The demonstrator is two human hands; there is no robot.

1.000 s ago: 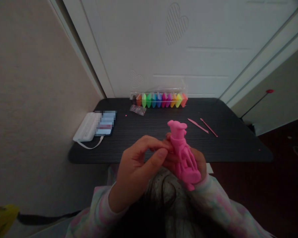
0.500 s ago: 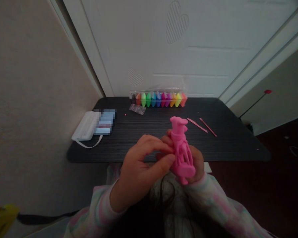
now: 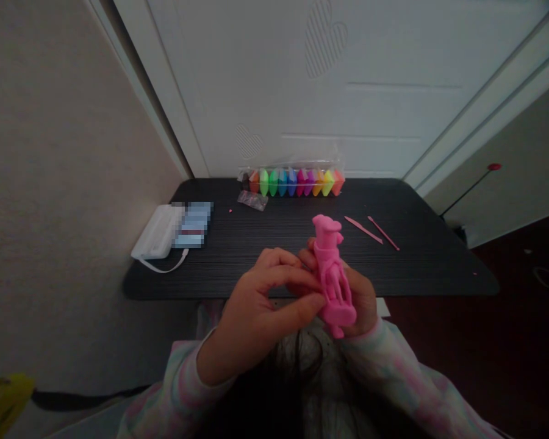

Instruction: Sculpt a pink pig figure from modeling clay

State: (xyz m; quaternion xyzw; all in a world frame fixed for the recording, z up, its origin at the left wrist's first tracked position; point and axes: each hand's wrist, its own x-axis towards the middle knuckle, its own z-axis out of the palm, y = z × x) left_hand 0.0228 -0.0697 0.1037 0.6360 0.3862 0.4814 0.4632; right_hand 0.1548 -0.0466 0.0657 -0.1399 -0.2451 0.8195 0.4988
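Observation:
A pink clay figure (image 3: 333, 271) is held up above the near edge of the dark table. It has a flat-topped upper part, thin strands along its middle and a rounded disc near the bottom. My right hand (image 3: 361, 299) wraps round it from behind and the right side, its fingers partly hidden by the figure. From the left, my left hand (image 3: 260, 311) pinches the figure's side low down between thumb and fingers. Two pink modelling tools, a flat blade (image 3: 363, 230) and a thin stick (image 3: 383, 233), lie on the table beyond the right hand.
Along the back of the table (image 3: 201, 277) stands a row of coloured clay packs (image 3: 293, 183) in clear wrap. A crumpled clear wrapper (image 3: 252, 200) lies before it. At the left are a white power bank (image 3: 158, 231) with a cable and a blurred-out device (image 3: 193, 225).
The pink figure has tilted slightly and shifted a little left in my hands. My left thumb and fingers have moved slightly along its side.

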